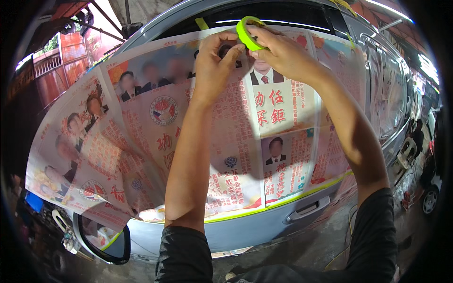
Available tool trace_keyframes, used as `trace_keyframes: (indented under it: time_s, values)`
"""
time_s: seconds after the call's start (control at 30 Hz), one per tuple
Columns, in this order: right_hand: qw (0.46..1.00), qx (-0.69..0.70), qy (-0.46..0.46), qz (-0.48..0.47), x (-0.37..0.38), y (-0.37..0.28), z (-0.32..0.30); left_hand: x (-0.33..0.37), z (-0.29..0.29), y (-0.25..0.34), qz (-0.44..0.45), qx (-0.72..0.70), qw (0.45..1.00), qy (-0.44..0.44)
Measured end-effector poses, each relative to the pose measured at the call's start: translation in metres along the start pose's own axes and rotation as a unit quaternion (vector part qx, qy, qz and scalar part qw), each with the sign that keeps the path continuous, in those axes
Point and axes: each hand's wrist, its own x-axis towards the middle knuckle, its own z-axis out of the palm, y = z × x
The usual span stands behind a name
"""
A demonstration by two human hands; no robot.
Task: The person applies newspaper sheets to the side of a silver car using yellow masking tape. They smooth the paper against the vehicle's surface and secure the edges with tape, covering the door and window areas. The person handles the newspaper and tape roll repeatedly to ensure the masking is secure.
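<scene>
Over mirror [107, 239] and door [250, 228] hangs newspaper [236, 122]; right grip [281, 48] clasps tape [242, 33], left grip [214, 59] unclear.

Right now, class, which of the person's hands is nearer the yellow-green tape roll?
Right. The right hand holds the yellow-green tape roll; the left hand is close beside it, just to its left, though whether they touch is unclear.

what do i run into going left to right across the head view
Blue item at the far left → side mirror → left hand → yellow-green tape roll → right hand → wheel at the far right.
</scene>
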Motion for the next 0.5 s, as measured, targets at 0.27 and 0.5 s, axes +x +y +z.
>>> trace_keyframes:
  time_s: [0.27,0.5]
  values:
    - [0.998,-0.037,-0.048,-0.016,0.004,-0.011,-0.002,0.002,-0.007,-0.007,0.09,0.114,0.989,0.022]
    - [0.996,0.005,-0.062,0.056,0.006,-0.034,-0.003,0.001,-0.004,-0.001,0.031,0.016,0.999,0.037]
